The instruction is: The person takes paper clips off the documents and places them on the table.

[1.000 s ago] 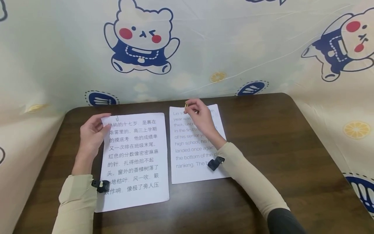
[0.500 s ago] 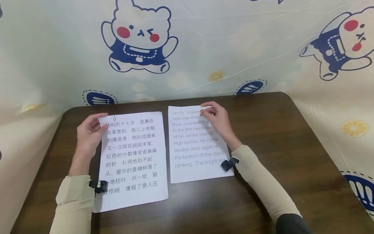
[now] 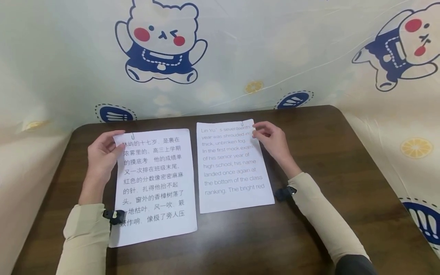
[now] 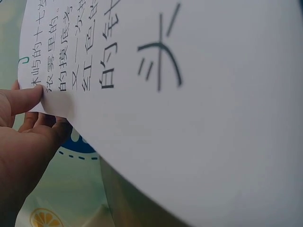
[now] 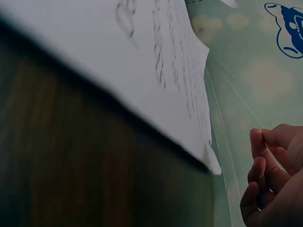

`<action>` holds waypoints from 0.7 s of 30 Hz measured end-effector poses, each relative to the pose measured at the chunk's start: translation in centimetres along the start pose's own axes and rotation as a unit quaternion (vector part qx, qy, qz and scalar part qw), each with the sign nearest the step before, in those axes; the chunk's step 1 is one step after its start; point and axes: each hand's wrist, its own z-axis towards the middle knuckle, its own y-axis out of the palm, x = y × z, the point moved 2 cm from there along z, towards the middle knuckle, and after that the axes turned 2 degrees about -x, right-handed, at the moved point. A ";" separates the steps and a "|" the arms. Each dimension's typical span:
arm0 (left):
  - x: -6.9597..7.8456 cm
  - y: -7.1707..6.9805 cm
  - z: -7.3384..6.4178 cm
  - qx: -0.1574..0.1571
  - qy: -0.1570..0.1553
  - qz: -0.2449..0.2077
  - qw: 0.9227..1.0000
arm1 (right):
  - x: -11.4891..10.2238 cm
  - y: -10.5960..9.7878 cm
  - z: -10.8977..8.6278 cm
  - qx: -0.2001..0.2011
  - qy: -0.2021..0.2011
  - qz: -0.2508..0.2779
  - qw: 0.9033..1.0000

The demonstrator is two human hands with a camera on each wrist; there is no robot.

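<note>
The left sheet (image 3: 154,187) of paper lies on the table in front of the person, a bit nearer than the right sheet (image 3: 233,168). The left hand (image 3: 101,154) pinches its top left corner, thumb on the front and fingers tucked behind. That looks like a good place to hold it, because the big black words stay mostly uncovered. A small clip (image 3: 133,136) sits on the top edge, close to the thumb.

The right sheet has English words and its own clip (image 3: 242,123), near the top right corner. The right hand (image 3: 273,139) is at that corner, with finger and thumb tips together in the wrist view. I cannot tell if they hold anything (the head view makes them look like they touch the paper, but the wrist view shows a gap).

The two sheets lie side by side with a thin strip of wood between them, perhaps so each one can be reached by its own hand. Both face the person, so the words are the right way up. Under them is the brown table (image 3: 343,160), and behind it hangs a bear-print cloth (image 3: 275,49).
</note>
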 end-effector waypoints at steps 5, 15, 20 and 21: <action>0.1 0.0 0.2 0.003 -0.015 0.008 1.000 | 1.3 -1.6 -0.2 -0.015 0.014 -0.034 0.999; 0.3 0.4 0.2 0.000 -0.017 0.000 1.000 | 3.4 -3.8 -0.4 -0.039 0.036 -0.089 0.995; 0.3 0.4 0.3 0.004 -0.017 0.006 1.000 | 3.7 -4.3 -0.4 -0.066 0.051 -0.120 0.989; 0.3 0.4 0.3 0.005 -0.017 0.007 1.000 | 3.7 -4.3 -0.4 -0.073 0.054 -0.125 0.988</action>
